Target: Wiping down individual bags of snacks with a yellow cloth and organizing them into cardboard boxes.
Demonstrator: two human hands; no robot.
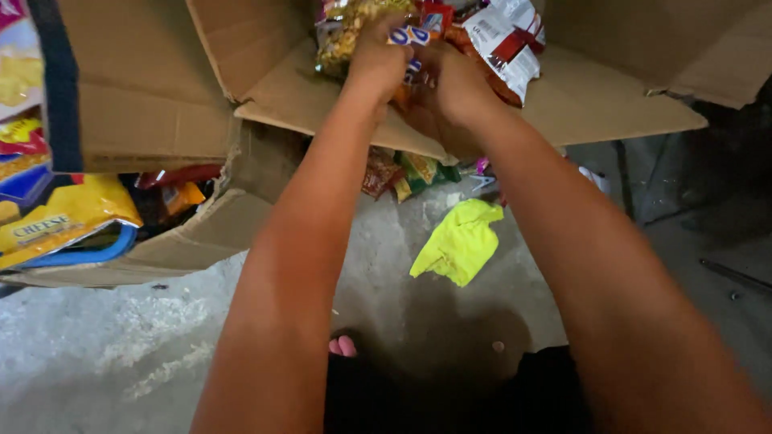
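Both arms reach forward into a big open cardboard box (pixel 579 96) that stands on the concrete floor (pixel 121 354). The left hand (pixel 378 60) is closed around a small snack packet with blue and white print (pixel 410 36), at the top of a heap of packets inside the box. The right hand (pixel 458 84) is also curled, touching the left one, and it grips orange packets below; how many it holds I cannot tell, because the fingers cover them. Just beside the hands lie a clear bag of yellowish snacks (pixel 346 32) and a white and red packet (pixel 511 48).

Under the front flap of the box some loose packets (pixel 402 173) lie on the floor, and near them a bright yellow cloth (pixel 460 241). At the left is a 2nd cardboard box (pixel 161 128), torn at the corner, with yellow chip bags (pixel 64 217) coming out of it.

What could go wrong, in my judgement: the hands take several slippery packets together, so 1 may slide out and fall over the flap to the floor, where others lie already. The heap is loose, so pulling from the middle can make the neighbour bags roll out. A too strong squeeze could crush the snacks or burst a bag. The flap is not supported and may bend under the forearms.
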